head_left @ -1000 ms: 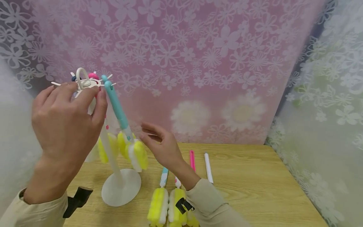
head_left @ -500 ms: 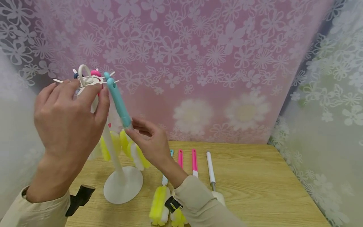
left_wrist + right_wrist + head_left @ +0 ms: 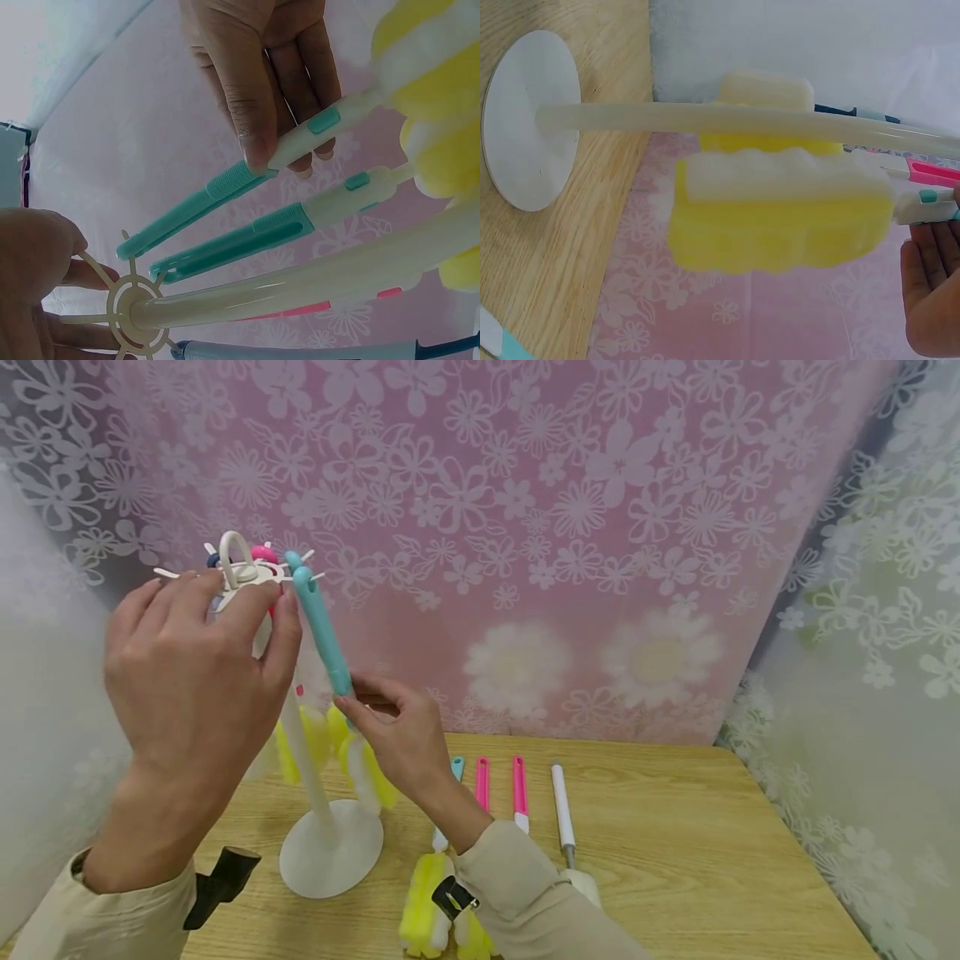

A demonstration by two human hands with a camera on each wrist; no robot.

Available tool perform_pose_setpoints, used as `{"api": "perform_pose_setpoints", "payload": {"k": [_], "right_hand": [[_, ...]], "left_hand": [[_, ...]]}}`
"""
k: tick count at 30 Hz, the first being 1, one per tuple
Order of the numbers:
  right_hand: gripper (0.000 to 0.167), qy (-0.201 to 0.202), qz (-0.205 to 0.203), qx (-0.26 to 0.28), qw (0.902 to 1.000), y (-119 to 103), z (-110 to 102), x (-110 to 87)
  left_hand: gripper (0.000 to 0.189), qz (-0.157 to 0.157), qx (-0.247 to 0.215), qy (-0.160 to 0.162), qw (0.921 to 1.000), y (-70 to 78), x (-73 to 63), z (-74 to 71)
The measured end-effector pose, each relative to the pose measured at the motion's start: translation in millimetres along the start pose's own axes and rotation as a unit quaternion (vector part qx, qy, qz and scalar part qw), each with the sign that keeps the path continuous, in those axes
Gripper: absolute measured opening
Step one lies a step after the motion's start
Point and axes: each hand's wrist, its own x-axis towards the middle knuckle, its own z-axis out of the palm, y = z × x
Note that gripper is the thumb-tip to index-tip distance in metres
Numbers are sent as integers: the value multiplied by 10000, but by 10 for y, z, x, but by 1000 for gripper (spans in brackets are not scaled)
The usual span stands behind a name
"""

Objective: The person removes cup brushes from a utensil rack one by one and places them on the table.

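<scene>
My left hand (image 3: 202, 677) holds the spoked top of a white rack (image 3: 330, 852) with a round base and upright pole. In the left wrist view its fingers lie among the spokes (image 3: 90, 268). My right hand (image 3: 405, 735) pinches a teal-handled sponge brush (image 3: 322, 631) between thumb and fingers, low on the handle. That brush hangs by its handle end from a spoke, its yellow and white sponge head (image 3: 780, 214) beside the pole. A second teal-handled sponge brush (image 3: 240, 244) hangs next to it. Pink (image 3: 264, 553) and navy (image 3: 300, 350) handled ones hang behind.
On the wooden table (image 3: 675, 843), right of the rack, lie a teal-handled brush (image 3: 457, 767), two pink-handled brushes (image 3: 520, 785) and a white-handled brush (image 3: 562, 806). My right forearm covers part of them. A flowered pink curtain (image 3: 510, 485) hangs behind the table.
My right hand has moved left to the teal-handled brush and now pinches its handle. My left hand keeps its hold on the rack top. The view has shifted slightly.
</scene>
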Motion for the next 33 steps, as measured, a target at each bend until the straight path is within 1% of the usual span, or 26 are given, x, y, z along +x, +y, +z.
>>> {"api": "perform_pose_setpoints", "payload": {"k": [5, 9, 15, 20, 22, 25, 28, 33], "right_hand": [[31, 47, 112, -13, 9999, -12, -18, -25], [31, 94, 191, 186, 9996, -33, -41, -42], [28, 221, -15, 352, 9991, -68, -115, -35], [27, 258, -345, 188, 9989, -81, -262, -9], [27, 315, -459, 51, 9984, -71, -366, 2], [26, 477, -580, -209, 9970, -40, -582, 12], [26, 753, -558, -502, 9943, 4, -856, 12], [27, 1300, -394, -749, 9879, 116, -1344, -28]], "left_hand": [[42, -10, 24, -15, 10000, 3, -2, -1], [42, 3, 62, -19, 10000, -1, -8, -1], [43, -43, 123, -44, 9999, -40, -36, -8], [44, -105, 155, 4, 9998, -88, -63, -23], [44, -123, 165, 19, 9998, -102, -73, -28], [44, -137, 175, 57, 9997, -123, -84, -35], [44, -144, 214, 123, 9996, -149, -85, -45], [45, -162, 290, 210, 9992, -203, -75, -77]]}}
